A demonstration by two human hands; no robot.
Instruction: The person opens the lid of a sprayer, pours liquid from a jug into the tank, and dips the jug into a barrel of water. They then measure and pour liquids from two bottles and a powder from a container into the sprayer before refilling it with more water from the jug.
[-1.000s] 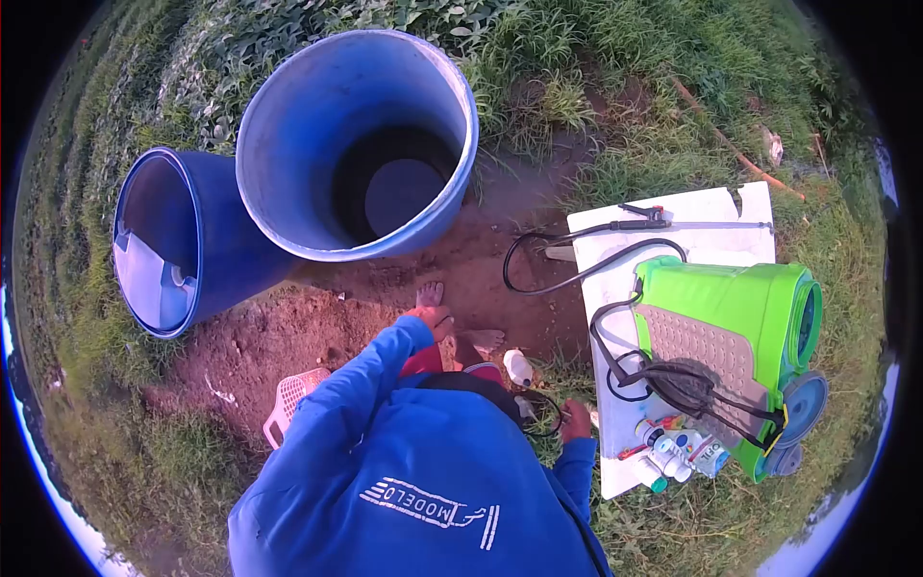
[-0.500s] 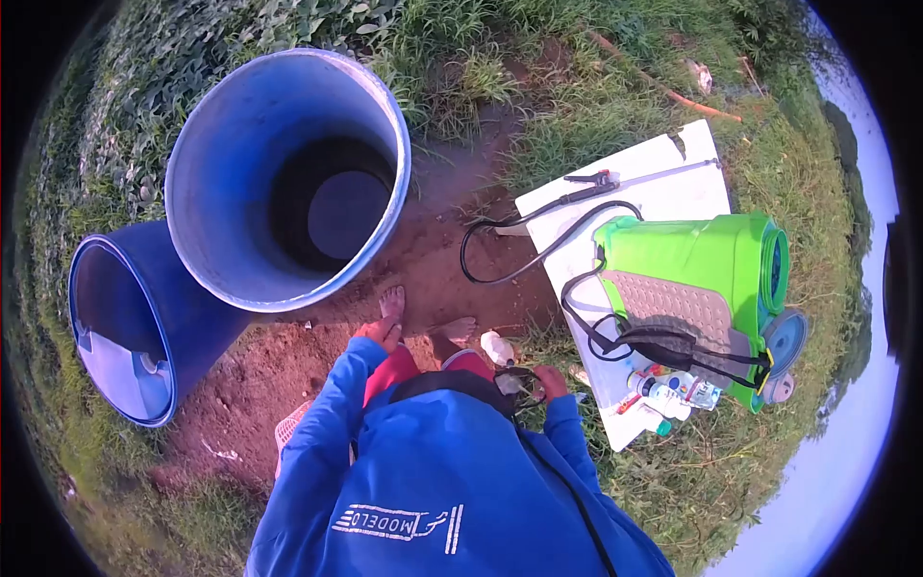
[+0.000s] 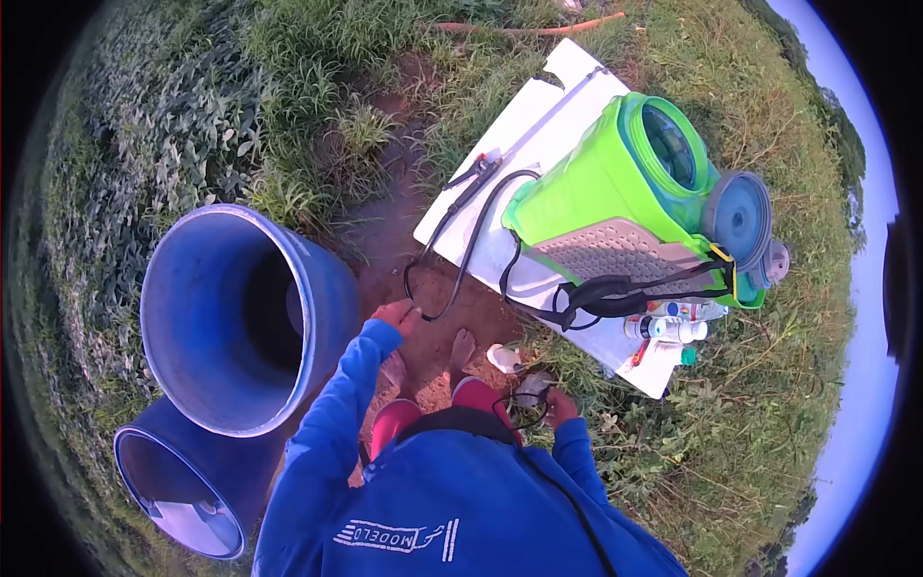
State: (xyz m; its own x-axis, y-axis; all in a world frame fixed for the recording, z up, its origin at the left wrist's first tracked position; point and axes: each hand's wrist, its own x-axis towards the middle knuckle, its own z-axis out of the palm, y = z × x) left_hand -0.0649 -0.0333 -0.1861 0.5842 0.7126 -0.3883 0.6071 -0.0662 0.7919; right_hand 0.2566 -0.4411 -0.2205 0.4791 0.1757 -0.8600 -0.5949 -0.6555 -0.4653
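Right hand (image 3: 560, 407) | curled on black cord (image 3: 524, 412) | left hand (image 3: 397, 313) loose

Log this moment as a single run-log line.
left hand: free, beside black hose | right hand: holding small object, unclear | green sprayer: on white board

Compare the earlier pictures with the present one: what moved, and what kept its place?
The view swung round. The left hand rose off the knee and now reaches forward. The right hand still holds a small dark thing. Blue barrels and green sprayer kept their places.
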